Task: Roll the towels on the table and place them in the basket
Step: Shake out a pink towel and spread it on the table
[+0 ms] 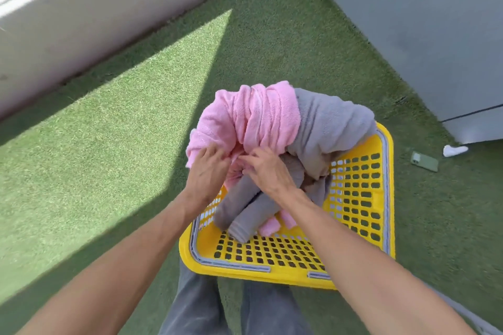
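A yellow perforated basket point(362, 198) stands on green turf in front of my legs. A bunched pink towel point(258, 117) and a grey towel point(332, 122) are heaped over its far rim. Rolled grey towels point(245, 212) and a rolled pink one point(268, 227) lie inside. My left hand point(206, 168) grips the lower edge of the pink towel. My right hand point(268, 168) pinches the same pink cloth right beside it, fingertips buried in the folds.
A green phone point(424, 161) and a small white scrap point(454, 150) lie on the turf to the right, near a grey cabinet point(422, 35). A pale wall point(81, 22) runs along the left. Sunlit turf stretches left of the basket.
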Available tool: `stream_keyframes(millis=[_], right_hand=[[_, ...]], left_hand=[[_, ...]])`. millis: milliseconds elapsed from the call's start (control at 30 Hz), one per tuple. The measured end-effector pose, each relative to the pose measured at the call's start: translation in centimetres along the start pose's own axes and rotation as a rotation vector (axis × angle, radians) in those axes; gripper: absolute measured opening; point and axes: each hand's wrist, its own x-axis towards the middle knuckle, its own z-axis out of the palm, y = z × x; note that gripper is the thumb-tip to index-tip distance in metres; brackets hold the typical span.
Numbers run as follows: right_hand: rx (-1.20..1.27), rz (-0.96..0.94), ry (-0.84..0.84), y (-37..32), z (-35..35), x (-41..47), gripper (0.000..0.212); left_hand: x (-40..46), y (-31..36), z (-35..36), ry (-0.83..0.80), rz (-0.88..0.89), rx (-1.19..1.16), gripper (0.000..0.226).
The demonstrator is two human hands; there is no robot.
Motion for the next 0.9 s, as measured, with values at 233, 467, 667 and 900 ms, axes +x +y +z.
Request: stream_keyframes(millis=[233, 467, 667, 900], right_hand=[[0.384, 0.108, 0.006, -1.9, 2.5, -0.4, 0.007], [0.567, 0.128, -0.04, -4.2, -5.1, -0.1, 0.015], [0.653, 0.183, 0.253, -8.6, -14.7, 1.7, 0.016], [0.581, 0.21, 0.496, -12.3, -24.0, -1.0, 0.021]], left_hand=[[-3.0, 1.2, -0.8, 0.167, -0.204, -0.416, 0.028], [-2.7, 0.9, -7.2, 0.295, -0.237, -0.625, 0.024], [0.2, -0.1, -17.9, 0.525, -0.135, -0.636, 0.032], [1.4, -0.9, -30.8, 0.743, 0.111, -0.706, 0.01]])
